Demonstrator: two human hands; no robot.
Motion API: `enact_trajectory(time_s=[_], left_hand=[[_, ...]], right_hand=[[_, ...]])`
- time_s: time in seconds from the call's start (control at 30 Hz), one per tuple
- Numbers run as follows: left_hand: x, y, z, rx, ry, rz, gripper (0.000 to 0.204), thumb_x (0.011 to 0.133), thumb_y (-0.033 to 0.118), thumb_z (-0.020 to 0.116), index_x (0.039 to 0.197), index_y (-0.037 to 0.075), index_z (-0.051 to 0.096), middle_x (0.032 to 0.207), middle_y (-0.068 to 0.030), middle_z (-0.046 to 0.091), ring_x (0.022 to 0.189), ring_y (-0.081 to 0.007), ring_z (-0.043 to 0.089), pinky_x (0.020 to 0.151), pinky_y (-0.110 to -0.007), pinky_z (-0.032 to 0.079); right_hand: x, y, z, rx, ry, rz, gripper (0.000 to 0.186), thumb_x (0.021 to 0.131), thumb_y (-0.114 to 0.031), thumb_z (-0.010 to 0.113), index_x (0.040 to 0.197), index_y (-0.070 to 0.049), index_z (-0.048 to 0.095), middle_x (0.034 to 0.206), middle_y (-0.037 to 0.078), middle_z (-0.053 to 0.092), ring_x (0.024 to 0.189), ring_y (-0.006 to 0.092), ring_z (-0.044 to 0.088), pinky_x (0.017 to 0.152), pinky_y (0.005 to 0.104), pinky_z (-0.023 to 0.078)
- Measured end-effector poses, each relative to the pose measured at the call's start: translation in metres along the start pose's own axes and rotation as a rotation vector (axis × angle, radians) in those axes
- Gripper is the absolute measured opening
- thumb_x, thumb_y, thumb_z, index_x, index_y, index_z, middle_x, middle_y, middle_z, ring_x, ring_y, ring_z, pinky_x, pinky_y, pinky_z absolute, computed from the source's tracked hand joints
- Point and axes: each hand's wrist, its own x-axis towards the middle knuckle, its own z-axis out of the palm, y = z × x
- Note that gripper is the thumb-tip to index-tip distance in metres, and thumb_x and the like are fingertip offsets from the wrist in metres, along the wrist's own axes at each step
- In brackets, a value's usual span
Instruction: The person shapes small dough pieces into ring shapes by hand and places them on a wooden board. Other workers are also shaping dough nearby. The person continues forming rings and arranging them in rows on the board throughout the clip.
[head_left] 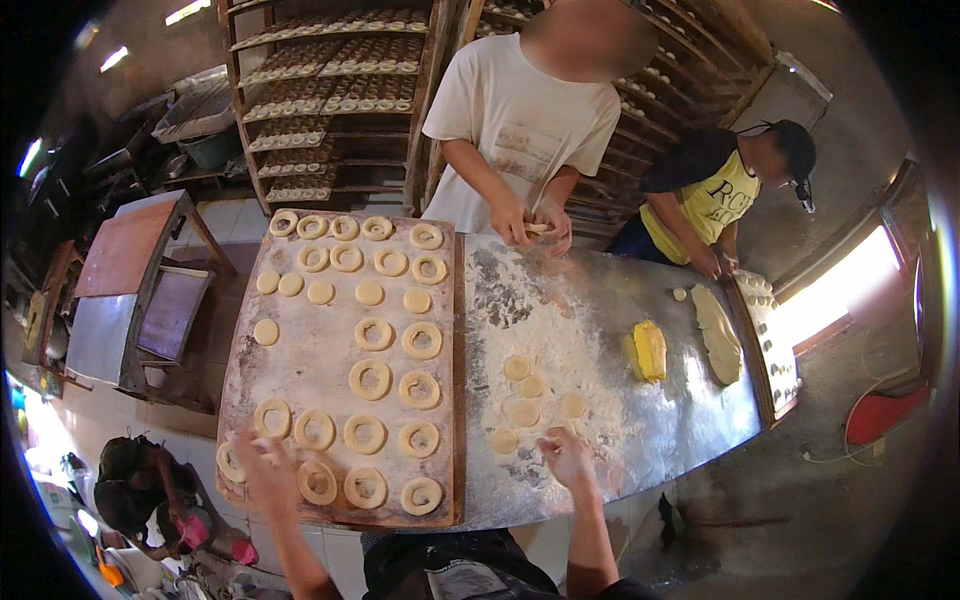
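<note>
My left hand (268, 472) is over the near left corner of a floured wooden board (290, 375), smeared by motion, so its fingers are unclear. Beside it lies a dough ring (224, 463), partly covered. More dough rings (366, 488) sit in rows on the board, with small dough discs (369, 292) among them. To the right, my right hand (569, 458) hovers at the near side of the floured metal table (600, 300). Its fingers are curled together, and whatever they may hold is hidden. Several flat dough discs (516, 368) lie just beyond it.
Across the table a person in a white shirt (525, 110) handles a dough piece (540, 229). Another person in a cap (715, 200) works at the far right, near a long dough slab (716, 335) and a yellow block (649, 351). Racks of trays (330, 90) stand behind.
</note>
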Motion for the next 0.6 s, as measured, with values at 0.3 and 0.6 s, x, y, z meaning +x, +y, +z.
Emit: enact_trajectory(time_s=[0.3, 0.6], left_hand=[[-0.122, 0.168, 0.13, -0.157, -0.737, 0.046, 0.028, 0.094, 0.016, 0.064, 0.119, 0.004, 0.065, 0.087, -0.0147, 0.074, 0.073, -0.0243, 0.073, 0.068, -0.034, 0.056], [-0.149, 0.209, 0.121, -0.45, -0.859, -0.12, 0.036, 0.093, 0.02, 0.073, 0.121, -0.001, 0.066, 0.097, -0.0126, 0.076, 0.084, -0.0173, 0.075, 0.072, -0.027, 0.058]], right_hand=[[0.026, -0.049, 0.025, -0.2, -0.179, -0.453, 0.039, 0.086, -0.032, 0.076, 0.104, -0.003, 0.057, 0.101, 0.019, 0.066, 0.091, 0.0353, 0.067, 0.083, 0.0458, 0.053], [0.008, -0.048, -0.061, 0.778, -0.534, -0.404, 0.039, 0.085, -0.007, 0.075, 0.114, -0.004, 0.048, 0.101, 0.01, 0.062, 0.094, 0.0191, 0.066, 0.084, 0.0346, 0.055]])
